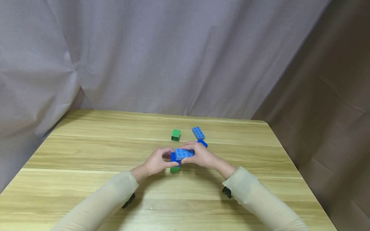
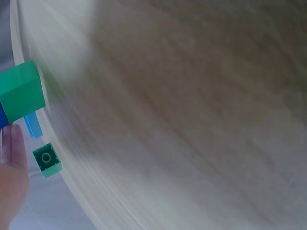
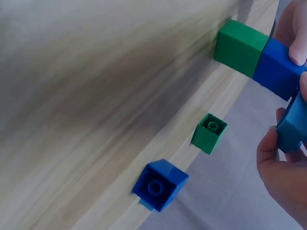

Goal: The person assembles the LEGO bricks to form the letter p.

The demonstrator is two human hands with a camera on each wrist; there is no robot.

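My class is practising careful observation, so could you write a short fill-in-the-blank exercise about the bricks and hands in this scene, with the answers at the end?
1. The right hand grips a brick coloured light ____.
2. The dark blue brick pinched by the left hand is stacked directly on a ____ brick.
3. In the head view, the loose light blue brick lies to the ____ of the loose green brick.

Missing words: blue; green; right.

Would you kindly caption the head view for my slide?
Left hand holds stacked bricks; right hand grips a light blue brick.
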